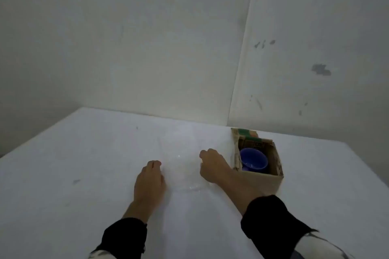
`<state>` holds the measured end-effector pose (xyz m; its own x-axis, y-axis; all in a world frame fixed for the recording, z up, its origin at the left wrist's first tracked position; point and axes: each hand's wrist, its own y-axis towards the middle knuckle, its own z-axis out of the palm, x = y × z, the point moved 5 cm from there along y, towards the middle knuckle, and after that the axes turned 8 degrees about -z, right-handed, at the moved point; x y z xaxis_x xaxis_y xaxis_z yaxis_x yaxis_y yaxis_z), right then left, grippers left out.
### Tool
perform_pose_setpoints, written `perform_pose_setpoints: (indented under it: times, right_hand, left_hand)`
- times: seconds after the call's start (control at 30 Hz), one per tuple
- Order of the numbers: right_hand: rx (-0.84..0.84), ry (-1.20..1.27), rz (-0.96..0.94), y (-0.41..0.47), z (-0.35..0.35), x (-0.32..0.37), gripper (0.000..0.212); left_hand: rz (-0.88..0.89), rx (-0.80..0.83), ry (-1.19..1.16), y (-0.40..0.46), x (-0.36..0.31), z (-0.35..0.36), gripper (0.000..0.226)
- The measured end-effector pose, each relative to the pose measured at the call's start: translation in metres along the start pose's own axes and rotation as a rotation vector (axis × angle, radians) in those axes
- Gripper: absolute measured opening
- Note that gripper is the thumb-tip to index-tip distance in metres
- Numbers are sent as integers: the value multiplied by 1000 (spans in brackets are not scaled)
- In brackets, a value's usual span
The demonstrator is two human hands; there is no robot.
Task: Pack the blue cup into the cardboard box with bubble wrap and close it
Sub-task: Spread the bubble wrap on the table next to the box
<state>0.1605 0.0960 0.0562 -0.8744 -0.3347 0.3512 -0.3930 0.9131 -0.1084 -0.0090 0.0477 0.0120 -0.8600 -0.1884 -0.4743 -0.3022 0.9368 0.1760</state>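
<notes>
While the cardboard box [263, 178] stood open at the right of the white table [63, 164], the blue cup [253, 161] already sat inside it, tilted on its side with the mouth toward the camera. No wrap was visible around the cup. The bubble wrap [181, 166] lay flat on the table just left of the box, nearly transparent and hard to trace at its edges.

Left hand [149, 181]: palm down at the wrap's left border, fingers together and slightly bent; whether they pinched the sheet could not be told. Right hand [212, 166]: at the wrap's right border, just beside the box wall, fingers curled inward as if gathering the film; grip not confirmed.

Box flaps stood up or folded back, none closed.

Judgement: the cup was in the box, but cushioning was not yet done. Remaining: lift the wrap, tuck it around or over the cup, fold the flaps shut.
</notes>
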Motion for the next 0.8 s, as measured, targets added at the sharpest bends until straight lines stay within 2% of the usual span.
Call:
perform_pose_setpoints:
  times: [0.07, 0.17, 0.33, 0.43, 0.53, 0.6, 0.73, 0.8]
  right_hand:
    - [35, -7, 60, 8, 12, 0, 34]
    - [-7, 53, 134, 15, 22, -4, 37]
    - [-197, 228, 181, 26, 23, -11, 37]
    - [-261, 415, 205, 29, 19, -10, 37]
    - [-286, 556, 150, 29, 5, 0, 38]
    - [-306, 588, 94, 24, -8, 4, 47]
    - [-229, 588, 38, 2, -34, 7, 63]
    - [-275, 557, 3, -16, -51, 4, 62]
  left_hand:
    - [-31, -7, -28, 0, 6, 9, 27]
    - [-14, 6, -40, -1, 13, 23, 43]
    - [5, -77, -46, 4, 10, 20, 47]
    - [14, -54, -59, 2, 8, 20, 47]
    - [21, -38, -116, 1, 5, 14, 49]
    - [43, -31, -175, -2, 2, 9, 50]
    - [71, 47, -410, -14, -15, -5, 50]
    - [100, 55, -490, -14, -30, -12, 48]
